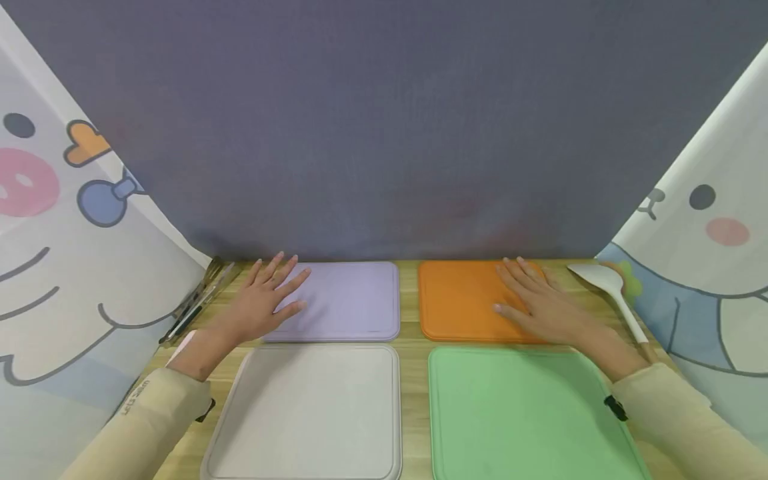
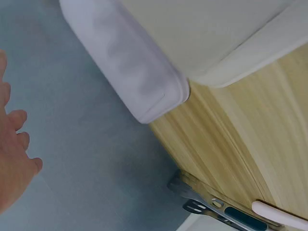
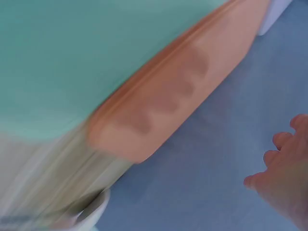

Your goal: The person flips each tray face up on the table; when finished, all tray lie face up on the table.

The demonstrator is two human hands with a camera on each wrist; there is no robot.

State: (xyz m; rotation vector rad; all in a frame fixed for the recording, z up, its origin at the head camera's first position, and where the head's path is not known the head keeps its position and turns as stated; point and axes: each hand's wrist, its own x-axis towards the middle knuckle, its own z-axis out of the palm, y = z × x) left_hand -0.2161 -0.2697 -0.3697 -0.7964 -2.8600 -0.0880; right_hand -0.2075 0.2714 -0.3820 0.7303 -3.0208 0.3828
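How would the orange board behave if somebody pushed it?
The orange board lies flat, so it would probably slide rather than roll. Its straight edges suggest stiffness. Pushed toward the nearby green board, it would likely soon meet it.

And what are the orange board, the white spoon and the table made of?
The orange board looks like matte plastic: even colour, rounded corners. The white spoon may be silicone or plastic, smooth and plain, with a brown handle end that could be wood. The table seems smooth wood: grain lines, though maybe printed.
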